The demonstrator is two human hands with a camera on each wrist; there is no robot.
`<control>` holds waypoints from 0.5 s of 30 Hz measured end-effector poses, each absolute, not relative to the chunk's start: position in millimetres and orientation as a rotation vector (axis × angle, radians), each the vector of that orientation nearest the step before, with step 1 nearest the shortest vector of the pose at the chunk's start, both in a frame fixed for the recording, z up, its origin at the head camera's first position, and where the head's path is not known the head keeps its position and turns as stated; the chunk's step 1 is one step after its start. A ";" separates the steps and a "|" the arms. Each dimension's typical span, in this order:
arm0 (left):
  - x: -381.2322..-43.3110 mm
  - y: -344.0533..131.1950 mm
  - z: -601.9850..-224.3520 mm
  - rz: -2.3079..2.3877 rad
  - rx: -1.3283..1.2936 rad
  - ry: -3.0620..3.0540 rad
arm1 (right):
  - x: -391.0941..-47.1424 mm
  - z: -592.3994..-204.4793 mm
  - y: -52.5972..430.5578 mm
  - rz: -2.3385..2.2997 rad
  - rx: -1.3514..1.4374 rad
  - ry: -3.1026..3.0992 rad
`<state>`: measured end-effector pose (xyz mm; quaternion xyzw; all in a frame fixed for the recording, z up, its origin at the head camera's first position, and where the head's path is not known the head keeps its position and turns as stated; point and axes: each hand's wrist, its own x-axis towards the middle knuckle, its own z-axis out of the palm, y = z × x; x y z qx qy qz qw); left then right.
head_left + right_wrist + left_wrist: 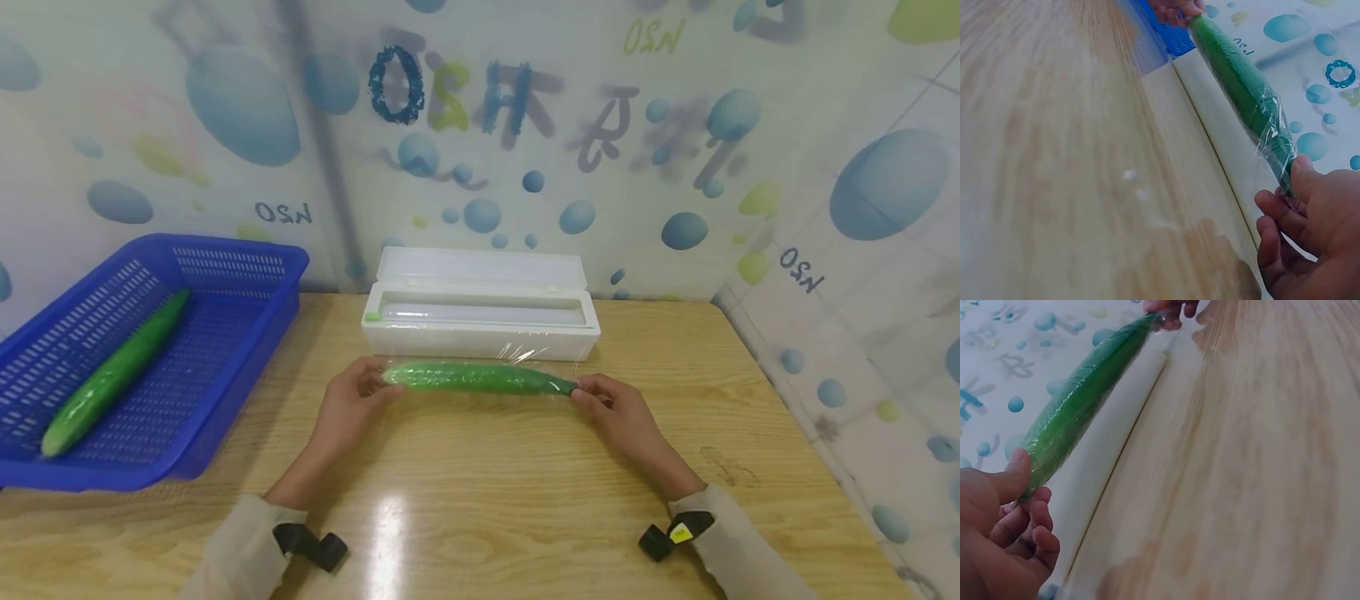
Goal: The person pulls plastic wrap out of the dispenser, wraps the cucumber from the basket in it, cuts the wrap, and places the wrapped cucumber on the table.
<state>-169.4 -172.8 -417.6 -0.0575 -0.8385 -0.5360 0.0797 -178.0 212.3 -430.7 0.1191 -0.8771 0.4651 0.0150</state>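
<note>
A long green cucumber (480, 378) in clear plastic wrap is held level above the table, just in front of a white box. My left hand (351, 400) pinches its pale end between thumb and fingers. At the darker, narrow end, my right hand (617, 414) pinches the tip and the film around it. Wrinkled film (1269, 128) clings near that end in the right wrist view. The left wrist view shows the wrapped cucumber (1079, 403) running from the left thumb up to the other hand.
Behind the cucumber, the white wrap box (480, 342) stands with its lid raised and a film roll (480, 314) inside. A blue basket (225, 400) at the left holds another cucumber (112, 379). A patterned wall (480, 183) borders the wooden table (480, 500).
</note>
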 end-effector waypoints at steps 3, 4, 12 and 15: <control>-170.3 -172.1 -417.7 -1.636 -0.175 -2.500 | -179.2 -430.6 211.7 1.457 0.351 -2.726; -170.5 -172.1 -417.8 -1.649 -0.176 -2.498 | -179.3 -429.8 211.2 1.474 0.350 -2.718; -169.5 -171.5 -415.9 -1.710 -0.146 -2.501 | -182.2 -425.2 209.3 1.560 0.313 -2.647; -162.9 -167.4 -400.8 -1.713 -0.137 -2.510 | -183.7 -424.7 208.7 1.519 0.299 -2.660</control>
